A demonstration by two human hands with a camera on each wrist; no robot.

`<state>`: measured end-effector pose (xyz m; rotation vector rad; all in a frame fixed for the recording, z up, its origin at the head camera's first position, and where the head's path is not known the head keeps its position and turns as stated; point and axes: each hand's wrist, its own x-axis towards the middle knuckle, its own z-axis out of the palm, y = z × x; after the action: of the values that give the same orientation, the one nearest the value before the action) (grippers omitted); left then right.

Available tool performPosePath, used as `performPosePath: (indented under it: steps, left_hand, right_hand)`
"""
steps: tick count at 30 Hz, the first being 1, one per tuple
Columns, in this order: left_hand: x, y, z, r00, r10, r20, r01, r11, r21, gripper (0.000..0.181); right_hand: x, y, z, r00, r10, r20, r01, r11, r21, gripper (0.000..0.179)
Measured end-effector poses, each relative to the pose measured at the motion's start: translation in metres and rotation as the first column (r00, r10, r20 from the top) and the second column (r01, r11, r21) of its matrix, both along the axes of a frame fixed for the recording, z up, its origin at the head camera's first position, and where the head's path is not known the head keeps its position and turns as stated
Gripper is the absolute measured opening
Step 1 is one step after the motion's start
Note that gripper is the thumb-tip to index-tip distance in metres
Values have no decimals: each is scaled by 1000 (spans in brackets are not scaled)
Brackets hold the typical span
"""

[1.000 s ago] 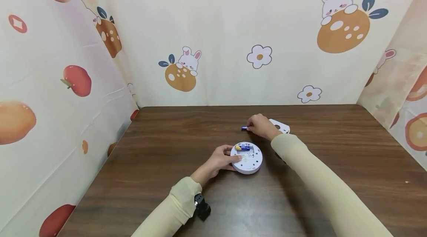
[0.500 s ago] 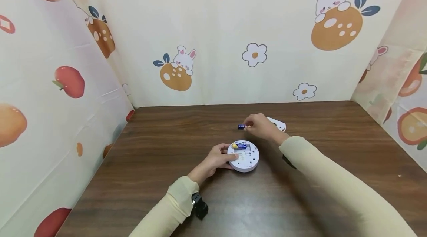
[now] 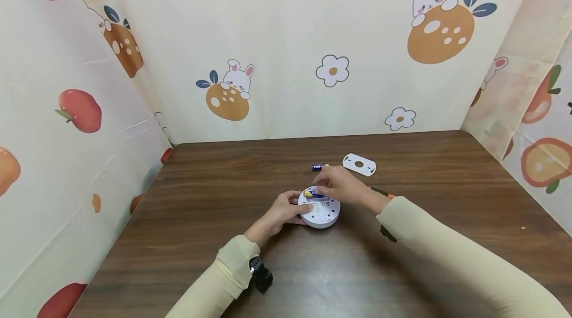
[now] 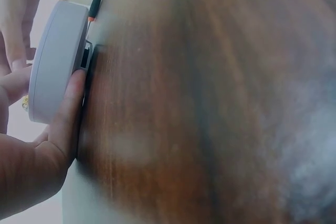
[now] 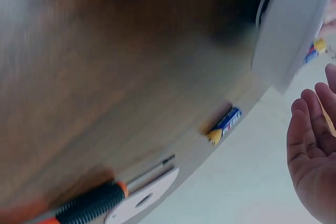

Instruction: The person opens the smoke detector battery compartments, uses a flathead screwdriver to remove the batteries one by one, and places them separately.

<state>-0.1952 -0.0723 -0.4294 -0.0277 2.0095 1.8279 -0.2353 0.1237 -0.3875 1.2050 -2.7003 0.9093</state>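
Observation:
My left hand (image 3: 283, 209) grips the rim of a round white battery-powered device (image 3: 321, 216), thumb on its upper face and fingers beneath. A blue-and-yellow battery (image 3: 313, 193) sits in its slot, partly covered by my right hand (image 3: 341, 186). The right fingers reach over the slot's far side; in the right wrist view they are loosely extended close to the battery, and contact is unclear. In the left wrist view the device (image 4: 59, 61) stands on edge between thumb and fingers. A second battery (image 3: 320, 167) lies loose on the table behind the right hand.
An oblong white plate with a centre hole (image 3: 367, 169) lies beyond the right hand. A screwdriver with a black and orange handle (image 3: 382, 192) lies by the right wrist, partly hidden. The wooden table (image 3: 214, 184) ends at a patterned cloth backdrop (image 3: 286, 104).
My right hand has let go of the loose battery on the table and moved toward me to the device's slot. The left hand keeps its grip. The view has shifted slightly right.

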Motion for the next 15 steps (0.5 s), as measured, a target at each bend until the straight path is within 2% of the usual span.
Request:
performPosePath:
  steps: [3, 10, 15]
  left_hand:
    - [-1, 0, 0, 1000, -2, 2, 2, 1000, 1, 52]
    - [1, 0, 1, 1000, 16, 10, -16, 1000, 0, 50]
    - [1, 1, 0, 1000, 20, 7, -20, 1000, 0, 50]
  right_hand:
    - [6, -4, -3, 1000, -6, -30, 7, 1000, 24, 13]
    - [15, -13, -10, 993, -92, -77, 97, 993, 65, 15]
    - [17, -15, -14, 985, -100, -138, 110, 992, 68, 14]
